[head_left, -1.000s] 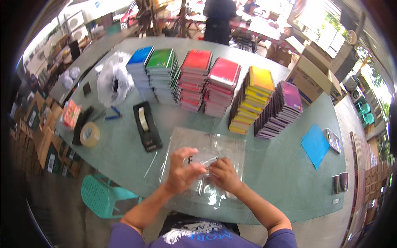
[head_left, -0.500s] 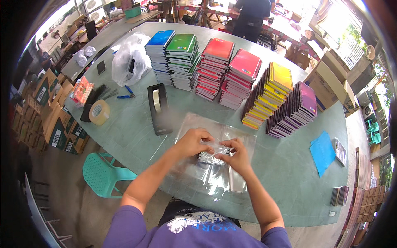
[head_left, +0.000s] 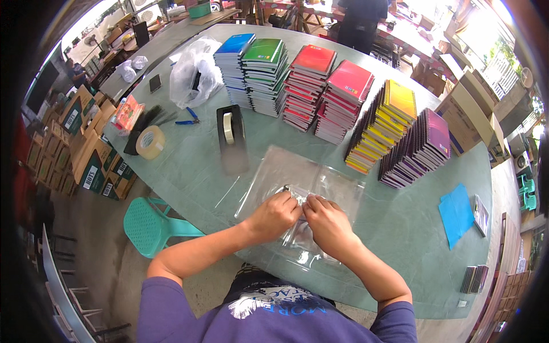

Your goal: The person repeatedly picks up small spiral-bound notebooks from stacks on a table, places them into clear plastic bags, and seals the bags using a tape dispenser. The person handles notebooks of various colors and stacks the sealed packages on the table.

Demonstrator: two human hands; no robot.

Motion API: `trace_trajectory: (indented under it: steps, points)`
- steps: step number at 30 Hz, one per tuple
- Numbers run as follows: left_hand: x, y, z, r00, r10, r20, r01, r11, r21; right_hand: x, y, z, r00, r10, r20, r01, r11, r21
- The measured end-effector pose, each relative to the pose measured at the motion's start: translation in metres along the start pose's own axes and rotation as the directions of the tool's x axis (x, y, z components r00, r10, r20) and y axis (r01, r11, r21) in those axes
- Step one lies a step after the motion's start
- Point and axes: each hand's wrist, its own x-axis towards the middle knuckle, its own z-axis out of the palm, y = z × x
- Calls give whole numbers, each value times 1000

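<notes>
My left hand and my right hand meet over clear plastic bags lying flat near the table's front edge. Both hands are closed, knuckles up, on a bunched piece of clear plastic between them. A small dark bit shows just beyond the left fingers; the fingers hide what it belongs to. Beyond my left hand stands a black tape dispenser with a roll of clear tape in it.
Stacks of spiral notebooks in blue, green, red, yellow and purple line the far side. To the left lie pliers and a wide tape roll. Blue sheets rest at the right.
My fingers have closed in and turned knuckles up over the bunched plastic, where before they pinched it with fingertips apart. The whole view has shifted slightly.
</notes>
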Motion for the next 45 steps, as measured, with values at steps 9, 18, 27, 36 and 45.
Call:
trace_trajectory:
  steps: [9,18,27,36,45]
  points:
    - [-52,-4,73,876,50,-479,47,981,189,2,22,49,983,-134,-124,161,957,243]
    - [-57,-104,22,542,-545,-640,416,836,-359,-7,30,61,929,-319,-185,326,945,7]
    - [-66,-194,43,195,-979,-58,615,168,-771,4,22,66,917,-302,-262,299,953,-52]
    - [-94,-113,43,176,-930,322,364,-243,-899,1,16,58,919,-248,-306,269,963,29]
    - [-54,13,12,495,-810,313,300,-179,-937,3,21,54,939,-207,-276,262,948,180]
